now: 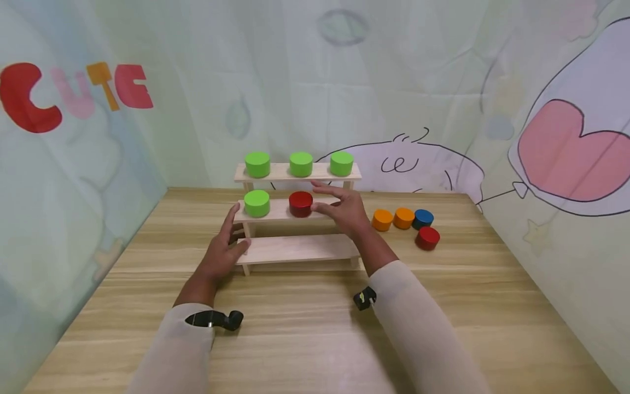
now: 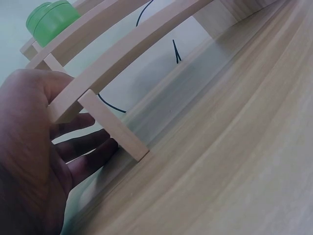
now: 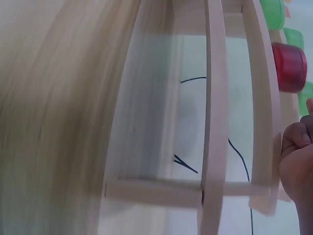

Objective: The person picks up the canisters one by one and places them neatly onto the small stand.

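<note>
A red cylinder block [image 1: 301, 203], short, round and glossy with a flat top, is seen standing upright on the middle step of a three-step wooden shelf [image 1: 300, 249]. In the right wrist view the same block [image 3: 289, 67] shows at the edge of that step.

The shelf is made of pale, unpainted slats. On its top step three green cylinder blocks [image 1: 301, 163] are set in a row. On the middle step one green cylinder block [image 1: 257, 202] stands at 9 o'clock of the red one, apart from it. The bottom step is seen bare.

The right hand [image 1: 343, 208] is held at 3 o'clock of the red block, just beside it, with fingers spread and only loosely bent; nothing is gripped, and whether the fingertips touch the block cannot be told. The left hand [image 1: 225, 253] is rested at the shelf's left end, fingers relaxed; in the left wrist view the thumb [image 2: 36, 90] is pressed against the end of a slat, with the other fingers beneath it.

On the wooden table [image 1: 315, 328], at 3 o'clock of the shelf and well apart from the right hand, two orange blocks [image 1: 392, 219], a blue block [image 1: 423, 218] and a second red block [image 1: 427, 238] are clustered.
</note>
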The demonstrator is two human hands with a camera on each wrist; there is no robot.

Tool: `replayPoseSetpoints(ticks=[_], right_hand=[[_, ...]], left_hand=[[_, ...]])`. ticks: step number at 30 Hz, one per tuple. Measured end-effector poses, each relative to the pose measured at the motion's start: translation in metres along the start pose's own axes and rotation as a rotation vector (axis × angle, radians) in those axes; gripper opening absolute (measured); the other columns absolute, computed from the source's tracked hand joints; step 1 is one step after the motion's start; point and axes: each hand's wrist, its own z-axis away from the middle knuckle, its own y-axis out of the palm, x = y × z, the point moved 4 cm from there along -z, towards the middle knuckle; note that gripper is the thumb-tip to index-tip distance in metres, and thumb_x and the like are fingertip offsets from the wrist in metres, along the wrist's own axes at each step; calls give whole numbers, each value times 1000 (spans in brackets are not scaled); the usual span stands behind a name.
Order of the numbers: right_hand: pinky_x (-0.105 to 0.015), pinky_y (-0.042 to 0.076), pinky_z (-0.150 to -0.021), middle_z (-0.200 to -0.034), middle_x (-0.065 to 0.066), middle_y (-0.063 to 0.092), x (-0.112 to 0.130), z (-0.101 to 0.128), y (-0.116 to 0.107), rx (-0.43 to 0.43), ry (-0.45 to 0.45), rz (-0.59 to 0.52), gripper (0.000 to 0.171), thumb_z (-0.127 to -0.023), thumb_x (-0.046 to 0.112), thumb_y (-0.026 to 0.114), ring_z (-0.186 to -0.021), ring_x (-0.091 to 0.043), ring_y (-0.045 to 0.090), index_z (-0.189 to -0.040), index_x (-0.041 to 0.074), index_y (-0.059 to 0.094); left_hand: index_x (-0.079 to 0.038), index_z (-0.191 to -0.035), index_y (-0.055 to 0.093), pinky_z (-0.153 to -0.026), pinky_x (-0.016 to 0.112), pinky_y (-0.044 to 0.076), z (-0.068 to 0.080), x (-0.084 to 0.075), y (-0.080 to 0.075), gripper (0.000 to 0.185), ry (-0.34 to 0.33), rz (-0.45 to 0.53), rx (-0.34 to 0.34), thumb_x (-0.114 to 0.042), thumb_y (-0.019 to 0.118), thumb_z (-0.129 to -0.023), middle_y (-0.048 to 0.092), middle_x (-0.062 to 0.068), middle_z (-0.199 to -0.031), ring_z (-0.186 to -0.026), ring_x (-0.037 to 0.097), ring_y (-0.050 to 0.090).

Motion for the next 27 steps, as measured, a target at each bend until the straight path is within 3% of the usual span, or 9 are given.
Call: replayPoseSetpoints(ticks=[6, 9, 12, 17, 22, 24, 27], right_hand=[[-21, 63, -89, -152, -1, 70, 9, 6, -29, -27, -56, -62, 44, -92, 6, 86, -146, -20, 63, -135, 9, 78], [-19, 61, -78, -152, -5, 69, 13, 9, -44, -57, -77, -93, 42, -94, 3, 84, -147, -21, 62, -135, 5, 77], [-18, 60, -77, -151, -4, 70, 18, 15, -60, -95, -81, -106, 41, -95, 4, 83, -149, -19, 61, -135, 3, 76], [-19, 62, -93, -150, 3, 71, 16, 28, -89, -156, -42, -86, 38, -97, 7, 82, -151, -20, 59, -135, 9, 78], [-18, 60, -94, -149, 6, 72, 2, 43, -119, -231, 4, -41, 35, -98, 12, 82, -149, -15, 59, -133, 11, 79], [-15, 59, -93, -148, 5, 72, -5, 49, -130, -254, 17, -31, 35, -98, 12, 82, -143, -4, 60, -133, 10, 79], [-10, 55, -72, -149, 7, 72, -17, 58, -144, -280, 74, -69, 35, -98, 13, 83, -97, 7, 68, -133, 11, 80]], left_hand=[[-42, -176, -1, -124, 76, 35, 1, -2, -4, 93, -2, -19, -2, -13, 57, -110, 44, 36, -165, -150, 58, 48], [-46, -175, -1, -124, 75, 35, 2, -3, -6, 94, -12, -24, -5, -14, 58, -109, 44, 36, -165, -150, 58, 48], [-46, -175, -1, -125, 75, 34, 3, -2, -7, 94, -20, -22, -4, -13, 57, -109, 43, 36, -165, -151, 58, 48], [-41, -176, -1, -125, 75, 33, 4, -2, -5, 93, -13, -20, -5, -12, 57, -109, 43, 37, -165, -151, 59, 48], [-40, -176, -1, -126, 74, 33, 3, -4, -4, 92, -7, -21, -4, -12, 57, -109, 43, 37, -165, -150, 58, 48], [-42, -176, -1, -126, 75, 33, 3, -4, -4, 93, -13, -27, -2, -12, 56, -109, 42, 37, -165, -151, 59, 47], [-44, -175, -1, -126, 75, 32, 2, -4, -4, 93, -21, -29, -4, -13, 56, -109, 42, 36, -166, -151, 59, 47]])
